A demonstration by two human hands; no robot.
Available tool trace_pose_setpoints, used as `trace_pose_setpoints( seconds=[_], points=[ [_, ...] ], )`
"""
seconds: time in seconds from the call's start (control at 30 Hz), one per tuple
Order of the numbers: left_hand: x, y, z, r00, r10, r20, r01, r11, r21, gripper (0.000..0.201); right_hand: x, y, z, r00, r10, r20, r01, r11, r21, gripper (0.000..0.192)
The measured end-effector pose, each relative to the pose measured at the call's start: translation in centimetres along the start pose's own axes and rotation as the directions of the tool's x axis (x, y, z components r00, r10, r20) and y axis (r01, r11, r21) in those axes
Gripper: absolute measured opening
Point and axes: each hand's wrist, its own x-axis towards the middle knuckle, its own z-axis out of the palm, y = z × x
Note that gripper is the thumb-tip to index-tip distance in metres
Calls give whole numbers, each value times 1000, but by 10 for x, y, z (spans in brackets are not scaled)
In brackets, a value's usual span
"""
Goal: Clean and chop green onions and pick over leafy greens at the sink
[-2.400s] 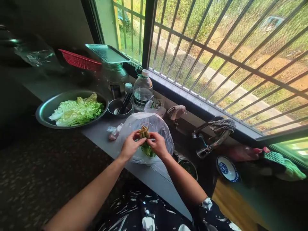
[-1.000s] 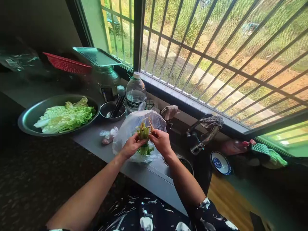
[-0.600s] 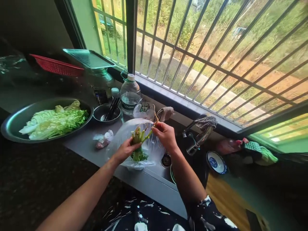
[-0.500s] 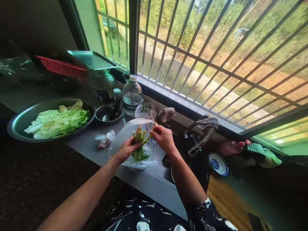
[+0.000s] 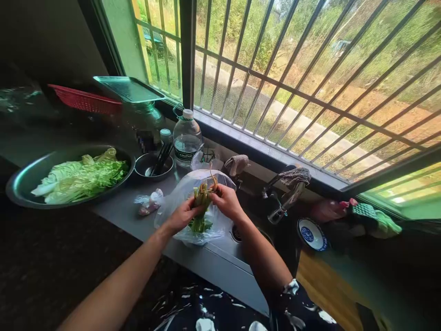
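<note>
My left hand (image 5: 182,215) is wrapped round a bunch of leafy greens (image 5: 200,223), held with its leaves down and its cut stem ends up. My right hand (image 5: 225,202) pinches a thin stalk at the top right of the bunch. A brownish, withered strand (image 5: 211,174) sticks up above those fingers. Under and around the greens spreads a clear plastic bag (image 5: 220,225) on the counter beside the sink. The exact grip of the right fingertips is partly hidden.
At left stands a metal basin (image 5: 17,193) with cabbage leaves (image 5: 82,177). Behind the bag are a small bowl (image 5: 139,171) with dark sticks and a water bottle (image 5: 186,138). A small bag (image 5: 149,202) lies left. At right are a faucet (image 5: 275,214) and a patterned bowl (image 5: 322,241).
My right hand has moved slightly left and down, closer to the stem tops. The stalk that slanted out to the right now lies close against the bunch. The view has shifted a little.
</note>
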Motion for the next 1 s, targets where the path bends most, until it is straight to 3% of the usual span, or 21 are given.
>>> trace_pose_setpoints(
  seconds=[0.13,0.37,0.53,0.77,0.9,1.0],
  points=[
    [0,-6,-1,1000,-13,10,13,1000,-6,42,5,-8,-8,996,-77,-51,74,995,-64,13],
    [3,-4,-8,999,-52,-15,48,977,-207,37,9,6,-17,990,92,-110,-79,989,121,15],
    [5,-4,-10,997,-77,-27,66,956,-286,39,11,12,-9,992,29,-120,-15,993,115,20],
    [9,-3,-5,997,25,-77,-43,971,-235,47,10,4,-3,988,-10,-155,6,1000,-26,20],
    [10,-4,3,981,100,-167,-131,974,-186,49,8,3,-2,992,2,-129,-2,1000,-3,18],
    [9,-4,8,978,121,-172,-151,972,-179,48,5,2,-1,993,-2,-120,2,1000,4,18]
  ],
)
